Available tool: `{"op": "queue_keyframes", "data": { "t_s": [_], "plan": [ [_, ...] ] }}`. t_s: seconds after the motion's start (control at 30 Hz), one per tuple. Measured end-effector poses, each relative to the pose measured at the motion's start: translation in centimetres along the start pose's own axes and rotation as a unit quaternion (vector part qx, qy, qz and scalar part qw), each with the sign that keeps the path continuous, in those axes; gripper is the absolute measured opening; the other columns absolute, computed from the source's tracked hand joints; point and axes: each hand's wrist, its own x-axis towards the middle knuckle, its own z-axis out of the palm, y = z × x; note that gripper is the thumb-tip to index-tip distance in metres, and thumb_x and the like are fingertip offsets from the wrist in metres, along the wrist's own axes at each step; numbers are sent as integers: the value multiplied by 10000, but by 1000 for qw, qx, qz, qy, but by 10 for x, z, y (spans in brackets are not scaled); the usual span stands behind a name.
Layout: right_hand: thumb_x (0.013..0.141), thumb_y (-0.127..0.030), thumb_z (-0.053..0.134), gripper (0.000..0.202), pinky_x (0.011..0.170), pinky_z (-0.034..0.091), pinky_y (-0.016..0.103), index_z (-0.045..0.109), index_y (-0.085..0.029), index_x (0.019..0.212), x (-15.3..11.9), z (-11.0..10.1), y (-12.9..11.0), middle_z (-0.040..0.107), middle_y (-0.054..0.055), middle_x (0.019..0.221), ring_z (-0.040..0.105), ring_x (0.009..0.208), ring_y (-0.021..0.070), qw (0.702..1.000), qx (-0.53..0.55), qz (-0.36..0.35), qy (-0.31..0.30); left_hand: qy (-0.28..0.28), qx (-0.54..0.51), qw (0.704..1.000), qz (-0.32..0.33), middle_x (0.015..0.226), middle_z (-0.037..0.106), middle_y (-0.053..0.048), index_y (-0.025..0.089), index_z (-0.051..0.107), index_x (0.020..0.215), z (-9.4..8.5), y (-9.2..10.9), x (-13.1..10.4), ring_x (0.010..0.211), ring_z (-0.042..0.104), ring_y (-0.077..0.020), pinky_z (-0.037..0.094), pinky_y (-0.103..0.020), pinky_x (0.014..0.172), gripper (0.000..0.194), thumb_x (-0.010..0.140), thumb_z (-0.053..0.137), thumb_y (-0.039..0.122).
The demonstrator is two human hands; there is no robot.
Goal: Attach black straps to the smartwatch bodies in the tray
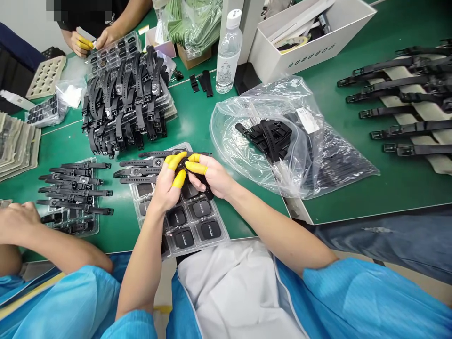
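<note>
Both hands meet over a clear compartment tray (192, 222) holding square black watch pieces. My left hand (168, 181), with yellow finger covers, pinches a black watch piece (182, 165). From the other side my right hand (212, 174), also with yellow covers, is closed on the same piece, a dark strap end showing below its fingers. The fingers hide most of the piece. Several black watches with straps (137, 172) lie across the tray's far left part, beside my left hand.
An open plastic bag of black straps (271, 136) lies right of the tray. Behind stand a water bottle (229, 54) and a white box (314, 47). Stacked watch trays (123, 103) are at back left. Co-workers' hands show at left (21, 219) and top left (106, 36).
</note>
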Motion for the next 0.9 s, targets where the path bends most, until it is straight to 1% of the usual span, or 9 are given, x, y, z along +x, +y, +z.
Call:
{"op": "queue_keyframes", "data": {
  "t_s": [0.07,0.1,0.17,0.23,0.37,0.53,0.73,0.83,0.9],
  "plan": [
    [837,-468,803,384,369,268,181,515,-222,901,-1,-1,-2,550,-94,453,327,348,74,1000,-9,27,-2,-6,-5,1000,-10,1344,652,-116,232,580,1455,-3,2,-1,1268,615,-268,504,-465,1118,423,1104,399,382],
    [832,-463,805,378,366,258,182,522,-219,891,-1,-2,-4,547,-90,450,318,348,72,999,-13,42,-6,-8,5,1000,-15,1320,659,-118,225,594,1435,-4,3,-1,1250,622,-265,508,-462,1108,421,1108,383,384],
    [822,-459,810,374,362,239,182,530,-214,861,-2,-6,-7,541,-80,447,310,348,68,997,-16,74,-11,-17,41,999,-22,1259,670,-121,208,616,1391,-5,4,-2,1202,637,-257,526,-450,1075,395,1103,391,360],
    [817,-463,815,379,360,232,182,533,-210,828,-3,-9,-9,536,-70,447,315,349,65,995,-23,94,-11,-39,71,997,-19,1224,667,-123,195,621,1365,-6,4,-3,1173,641,-253,543,-437,1043,364,1083,429,324],
    [825,-498,823,404,358,238,183,551,-198,812,-3,-13,-9,561,-53,462,333,348,58,993,-57,100,-9,-73,82,994,-13,1205,654,-124,176,615,1352,-7,2,-4,1155,639,-247,557,-412,1018,345,1048,469,251],
    [835,-554,811,447,359,248,187,536,-203,812,-3,-13,-6,587,-42,478,360,348,62,992,-80,97,-15,-84,86,993,-17,1219,649,-133,162,617,1327,-9,1,-6,1181,625,-253,547,-417,1037,330,1036,478,231],
    [830,-627,782,490,369,244,192,533,-211,898,-4,-10,-6,600,-54,487,373,344,72,991,-105,74,-32,-59,-3,998,-33,1247,670,-118,195,618,1333,-10,4,-9,1177,651,-224,545,-403,1048,321,1093,418,268],
    [831,-668,762,517,390,278,204,534,-212,915,-5,-8,-6,611,-51,518,400,366,79,992,-108,63,-18,-33,-27,998,-55,1326,671,-132,209,578,1398,-8,3,-11,1247,652,-250,541,-432,1082,352,1071,511,319],
    [838,-686,753,526,419,313,213,532,-213,904,-5,-7,-5,610,-49,560,448,406,87,992,-118,44,-8,5,-55,995,-84,1299,698,-126,220,577,1386,-6,3,-13,1200,688,-252,570,-425,1043,375,1035,598,352]
  ]
}}
